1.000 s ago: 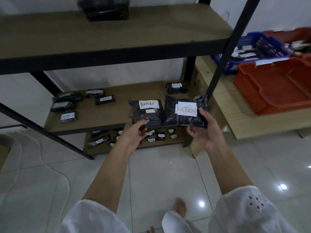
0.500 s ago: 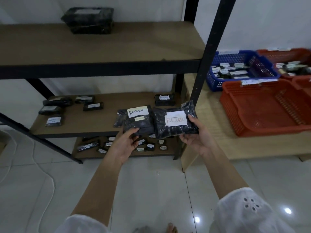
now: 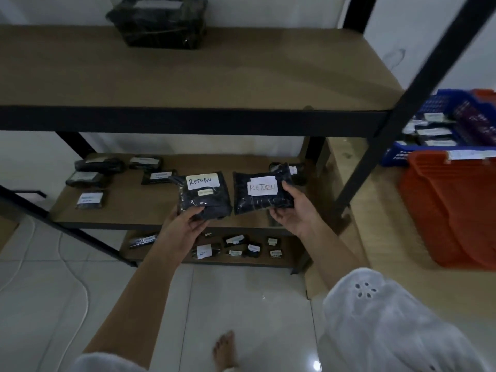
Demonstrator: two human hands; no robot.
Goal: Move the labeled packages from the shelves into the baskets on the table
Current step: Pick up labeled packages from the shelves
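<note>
My left hand point(image 3: 185, 224) grips the lower edge of a black package point(image 3: 205, 202) with a white label reading RETURN. My right hand point(image 3: 292, 213) holds a second black package point(image 3: 257, 202), also labelled RETURN, by its right side and bottom. Both packages hang side by side in front of the middle shelf point(image 3: 128, 208). An orange basket point(image 3: 440, 208) and a blue basket point(image 3: 408, 154) holding labelled packages stand on the wooden table point(image 3: 375, 200) at the right.
Several more labelled black packages lie on the middle shelf's left part point(image 3: 88, 200) and on the bottom shelf point(image 3: 236, 247). A large black box point(image 3: 158, 21) sits on the top shelf. A black slanted shelf post point(image 3: 389, 130) stands between me and the baskets. A white cable point(image 3: 77, 291) runs over the floor tiles.
The view has swung left and nearer the shelves, so the baskets sit further right. Both hands keep their hold on the two RETURN packages, which now have a small gap between them.
</note>
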